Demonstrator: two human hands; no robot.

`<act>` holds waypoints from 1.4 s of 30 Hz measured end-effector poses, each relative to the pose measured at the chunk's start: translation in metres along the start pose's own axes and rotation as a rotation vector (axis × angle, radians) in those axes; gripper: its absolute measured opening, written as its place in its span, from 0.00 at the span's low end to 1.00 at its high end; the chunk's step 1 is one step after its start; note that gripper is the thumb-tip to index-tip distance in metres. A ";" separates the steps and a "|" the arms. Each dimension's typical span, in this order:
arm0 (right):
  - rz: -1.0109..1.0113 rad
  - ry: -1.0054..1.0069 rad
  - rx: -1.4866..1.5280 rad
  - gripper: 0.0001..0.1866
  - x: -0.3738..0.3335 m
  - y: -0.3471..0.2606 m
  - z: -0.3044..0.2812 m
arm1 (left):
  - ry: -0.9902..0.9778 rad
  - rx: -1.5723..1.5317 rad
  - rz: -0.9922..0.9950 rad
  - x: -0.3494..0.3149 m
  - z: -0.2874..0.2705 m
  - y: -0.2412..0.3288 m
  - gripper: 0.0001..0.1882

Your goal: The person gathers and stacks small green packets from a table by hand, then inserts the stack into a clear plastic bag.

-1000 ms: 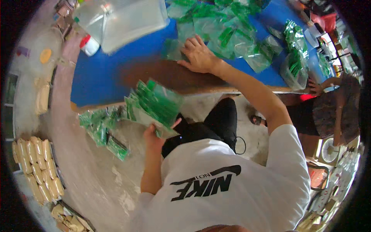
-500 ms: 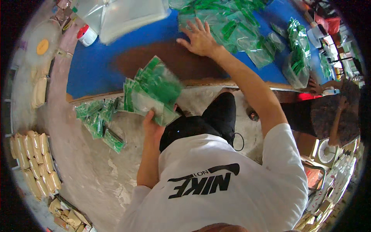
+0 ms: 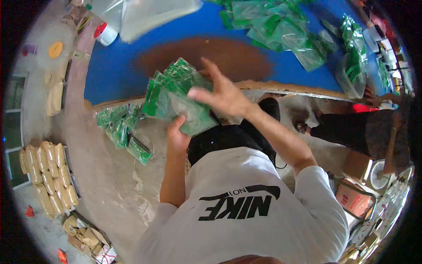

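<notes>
A fanned stack of green-and-clear plastic packets [image 3: 171,94] is gripped at its lower edge by my left hand [image 3: 178,135], with the thumb lying over the front. The stack is held near the table's front edge, above my lap. At its right side is my right hand [image 3: 226,94], thumb and fingers apart; it overlaps the packets in view, and I cannot tell whether it touches them. Farther back on the blue table [image 3: 114,79], a loose heap of similar green packets [image 3: 285,35] is spread out.
Bundles of green packets [image 3: 118,127] hang or lie below the table's front left edge. Clear plastic sheets [image 3: 154,17] and a white tub with a red lid [image 3: 105,34] are at the back left. Another person [image 3: 351,132] stands at the right, beside a clear bin [image 3: 351,81].
My right hand has come back from the packet heap toward the stack in my left hand. The left hand keeps its hold on the stack. The view has shifted slightly.
</notes>
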State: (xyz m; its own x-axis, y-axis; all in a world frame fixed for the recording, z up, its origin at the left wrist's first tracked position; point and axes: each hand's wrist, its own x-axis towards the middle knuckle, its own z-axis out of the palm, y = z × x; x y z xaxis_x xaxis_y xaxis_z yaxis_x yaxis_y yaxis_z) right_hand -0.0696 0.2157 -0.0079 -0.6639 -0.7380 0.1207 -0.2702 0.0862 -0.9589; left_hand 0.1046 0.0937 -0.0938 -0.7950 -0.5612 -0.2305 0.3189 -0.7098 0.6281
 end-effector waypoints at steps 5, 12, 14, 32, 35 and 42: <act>-0.352 0.129 -0.113 0.71 0.011 -0.032 -0.032 | -0.107 0.650 0.294 0.034 0.057 0.050 0.32; -0.353 0.093 -0.061 0.64 0.042 0.041 -0.075 | -0.682 1.071 0.285 0.118 0.127 0.043 0.38; -0.257 0.101 -0.089 0.61 0.042 0.046 -0.071 | -0.710 1.076 0.282 0.135 0.113 0.040 0.48; -0.028 0.438 0.625 0.34 0.049 0.029 -0.058 | -0.358 0.336 0.316 0.105 0.144 -0.024 0.43; 0.013 0.410 0.753 0.40 0.036 0.009 -0.043 | -0.436 0.182 0.120 0.101 0.151 -0.032 0.38; -0.213 0.290 0.193 0.52 0.020 0.041 -0.098 | -0.681 1.082 0.321 0.119 0.128 0.012 0.66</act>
State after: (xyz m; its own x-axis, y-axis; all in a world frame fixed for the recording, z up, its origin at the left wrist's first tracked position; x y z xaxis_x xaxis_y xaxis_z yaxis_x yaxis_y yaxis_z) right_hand -0.1621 0.2702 -0.0193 -0.7839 -0.5037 0.3630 -0.3054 -0.1963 -0.9318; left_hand -0.0520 0.0733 -0.0190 -0.9622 -0.0882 0.2576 0.2227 0.2892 0.9310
